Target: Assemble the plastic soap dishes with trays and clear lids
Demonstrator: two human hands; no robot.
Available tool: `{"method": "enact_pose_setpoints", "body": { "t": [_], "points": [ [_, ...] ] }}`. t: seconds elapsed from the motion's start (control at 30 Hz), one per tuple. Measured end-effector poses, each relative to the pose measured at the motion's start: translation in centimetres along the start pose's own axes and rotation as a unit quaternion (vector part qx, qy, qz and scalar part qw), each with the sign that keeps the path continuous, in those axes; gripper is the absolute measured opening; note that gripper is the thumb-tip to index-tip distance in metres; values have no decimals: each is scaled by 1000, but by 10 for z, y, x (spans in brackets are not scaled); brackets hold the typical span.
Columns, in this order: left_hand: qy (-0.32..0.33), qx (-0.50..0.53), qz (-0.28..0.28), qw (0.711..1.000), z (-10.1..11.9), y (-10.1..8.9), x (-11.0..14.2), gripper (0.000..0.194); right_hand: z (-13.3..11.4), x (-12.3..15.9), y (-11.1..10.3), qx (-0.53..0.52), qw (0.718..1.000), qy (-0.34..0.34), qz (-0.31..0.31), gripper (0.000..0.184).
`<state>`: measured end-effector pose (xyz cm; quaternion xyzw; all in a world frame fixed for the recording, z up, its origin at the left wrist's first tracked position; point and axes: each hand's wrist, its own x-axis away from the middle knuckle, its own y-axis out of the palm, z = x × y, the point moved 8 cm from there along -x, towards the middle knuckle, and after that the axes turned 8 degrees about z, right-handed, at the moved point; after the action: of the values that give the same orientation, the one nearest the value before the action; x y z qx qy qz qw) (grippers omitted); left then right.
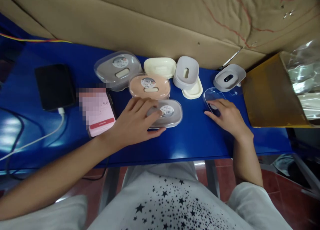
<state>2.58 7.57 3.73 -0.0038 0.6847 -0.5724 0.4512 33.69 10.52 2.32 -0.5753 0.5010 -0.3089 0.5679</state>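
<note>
My left hand (pixel 142 119) rests over a grey oval plastic box (pixel 175 115) with a clear lid and a round label, its fingers curled around the left end. Over to the right, my right hand (pixel 226 116) has its thumb and fingers closed on a clear oval lid (pixel 207 95) lying on the table. Behind that lid is a grey oval tray (pixel 223 82) with a slot in its middle. A pink lidded box (pixel 135 88) and a larger grey lidded box (pixel 105 72) stand behind my left hand. Another grey slotted tray (pixel 186 62) overlaps a cream piece (pixel 196 93).
A cream oval piece (pixel 160 65) lies by the padded back wall (pixel 150 23). At left are a phone (pixel 102 110) and a black device (pixel 53 87) with a white cable (pixel 50 135). A cardboard box (pixel 265 93) holding clear plastic bags borders the blue table (pixel 190 140) at right.
</note>
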Motion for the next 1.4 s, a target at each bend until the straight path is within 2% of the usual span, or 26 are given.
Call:
{"method": "enact_pose_setpoints", "body": {
  "t": [0.13,0.2,0.3,0.37,0.4,0.47,0.5,0.57,0.63,0.67,0.73,0.77,0.8,0.83,0.97,1.03,1.1,1.17,1.23,1.3,1.4],
  "points": [
    [-27,-44,11,999,-4,0,-1,35,-16,3,1,-111,991,-70,-37,32],
    [-23,-59,21,998,-1,-2,-2,33,-17,-1,-9,-149,986,-77,1,30],
    [5,-66,33,997,9,-6,-3,26,12,-12,-22,-90,990,-16,104,42],
    [28,-64,45,997,16,-11,-3,23,42,-18,-20,-11,991,36,129,49],
    [41,-59,52,996,21,-14,-2,23,57,-21,-17,12,990,56,132,48],
    [68,-42,62,995,29,-21,0,21,82,-23,-17,18,984,88,152,34],
    [81,-28,66,994,34,-25,1,20,89,-23,-20,7,980,97,172,27],
    [105,3,69,992,41,-30,4,19,90,-20,-34,-22,970,102,221,25],
    [123,34,73,989,47,-33,7,23,76,-12,-55,-100,946,104,291,26],
    [128,49,76,988,48,-34,8,26,66,-4,-66,-165,922,109,333,26],
    [130,72,80,986,50,-33,8,34,42,15,-79,-335,848,126,391,29],
    [129,81,82,985,51,-33,8,39,26,25,-79,-407,811,132,399,30],
    [129,90,83,984,52,-31,8,44,8,32,-72,-470,788,139,374,29],
    [128,98,85,983,53,-31,8,49,-10,40,-61,-512,776,155,334,27],
    [116,117,58,985,58,-21,6,53,-75,70,2,-566,790,202,119,32],
    [129,121,23,984,63,-13,7,46,-88,82,17,-552,808,190,78,34],
    [160,124,-13,979,69,-4,11,38,-83,87,15,-491,851,166,85,32],
    [188,121,-36,974,74,2,15,34,-69,87,1,-386,905,137,113,27],
    [203,109,-56,972,76,6,17,29,-53,85,-17,-269,944,106,160,22],
    [213,96,-68,970,77,9,18,22,-41,80,-28,-164,964,76,195,22],
    [220,83,-75,969,77,10,17,19,-35,69,-19,-60,986,28,156,33]
  ]
}}
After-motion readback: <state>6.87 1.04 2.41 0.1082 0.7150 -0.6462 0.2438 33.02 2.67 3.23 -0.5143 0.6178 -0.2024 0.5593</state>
